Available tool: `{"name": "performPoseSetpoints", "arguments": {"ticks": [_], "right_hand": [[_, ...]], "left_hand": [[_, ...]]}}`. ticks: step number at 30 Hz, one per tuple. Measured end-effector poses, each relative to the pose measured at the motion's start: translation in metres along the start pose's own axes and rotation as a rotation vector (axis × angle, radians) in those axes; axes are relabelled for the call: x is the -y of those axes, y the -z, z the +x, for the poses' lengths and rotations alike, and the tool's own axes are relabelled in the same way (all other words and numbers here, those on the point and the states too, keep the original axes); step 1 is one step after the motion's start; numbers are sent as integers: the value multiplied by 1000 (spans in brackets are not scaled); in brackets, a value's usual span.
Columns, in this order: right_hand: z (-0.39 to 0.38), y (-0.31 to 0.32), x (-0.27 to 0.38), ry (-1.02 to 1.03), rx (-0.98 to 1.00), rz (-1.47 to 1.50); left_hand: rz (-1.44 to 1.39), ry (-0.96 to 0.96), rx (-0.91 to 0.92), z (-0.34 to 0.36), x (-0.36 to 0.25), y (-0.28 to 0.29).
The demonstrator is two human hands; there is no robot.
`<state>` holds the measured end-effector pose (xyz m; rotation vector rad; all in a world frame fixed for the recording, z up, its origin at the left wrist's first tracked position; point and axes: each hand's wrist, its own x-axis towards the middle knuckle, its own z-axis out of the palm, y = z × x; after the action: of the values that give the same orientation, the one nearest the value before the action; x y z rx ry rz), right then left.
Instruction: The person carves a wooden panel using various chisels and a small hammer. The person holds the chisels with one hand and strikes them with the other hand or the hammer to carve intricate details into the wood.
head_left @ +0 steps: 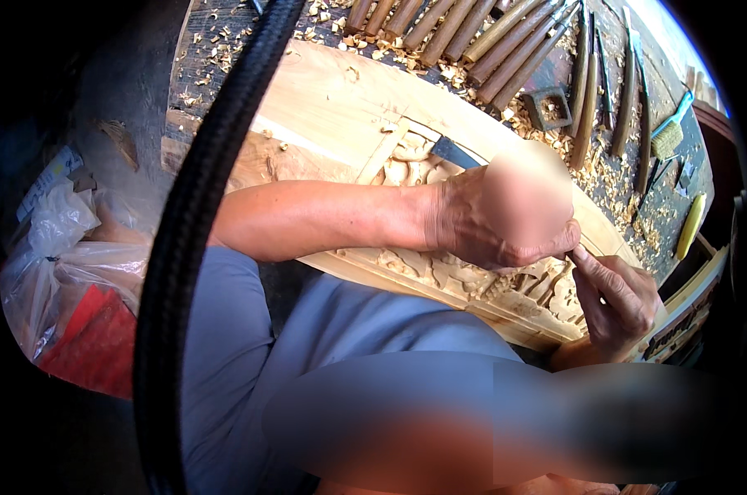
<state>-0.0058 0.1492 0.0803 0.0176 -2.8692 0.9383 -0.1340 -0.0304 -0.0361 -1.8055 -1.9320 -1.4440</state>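
My left hand (497, 219) is closed above the carved pale wooden panel (522, 289), its upper part blurred, its fingertips meeting those of my right hand (617, 293). My right hand is closed too, thumb and finger together at that meeting point; what either hand holds there is too small or hidden to name. Just behind my left hand, a dark flat blade (452, 153) lies over the carving, its far part hidden by the hand and blur.
Rows of wooden-handled chisels (439, 33) lie among shavings at the back, with a small square block (547, 109), a brush (669, 136) and a yellow-handled object (689, 223). Plastic bags (60, 231) and red material (93, 338) are at left. A black braided cord (192, 198) crosses the view.
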Motion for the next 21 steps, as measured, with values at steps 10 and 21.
{"name": "performPoseSetpoints", "arguments": {"ticks": [10, 21], "right_hand": [[12, 23, -2, 99, 95, 1], [20, 32, -11, 120, 168, -37]], "left_hand": [[-15, -83, -40, 0, -1, -7], [22, -37, -70, 2, 0, -11]]}}
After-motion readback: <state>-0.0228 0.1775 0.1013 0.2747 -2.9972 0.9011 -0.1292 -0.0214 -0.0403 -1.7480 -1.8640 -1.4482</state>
